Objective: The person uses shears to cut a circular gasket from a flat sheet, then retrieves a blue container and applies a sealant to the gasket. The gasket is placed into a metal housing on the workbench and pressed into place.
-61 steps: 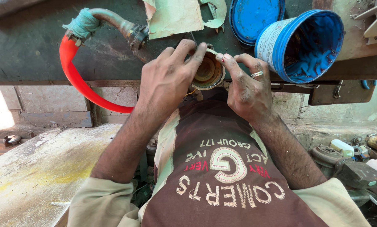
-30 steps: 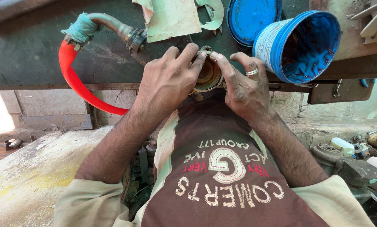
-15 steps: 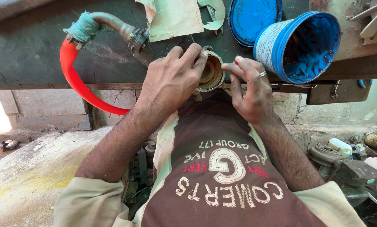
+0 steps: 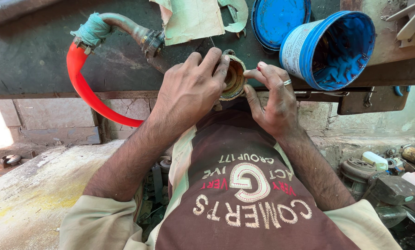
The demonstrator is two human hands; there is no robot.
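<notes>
**Both hands on the brass ring at bench edge**

I see left hand [image 4: 189, 90] gripping the round brass part [image 4: 233, 78] by its rim, right hand [image 4: 274, 99] pinching the other side. Looks rigid, prob. heavy and greasy; rim is best hold. Vs 0.5 s ago, hands barely shifted.

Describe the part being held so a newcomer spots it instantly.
Start at the dark workbench edge along the top. Between the blue paint can and the red hose, the left hand grips a small round brass-coloured cup. It alone is hollow, tan and hand-held.
</notes>
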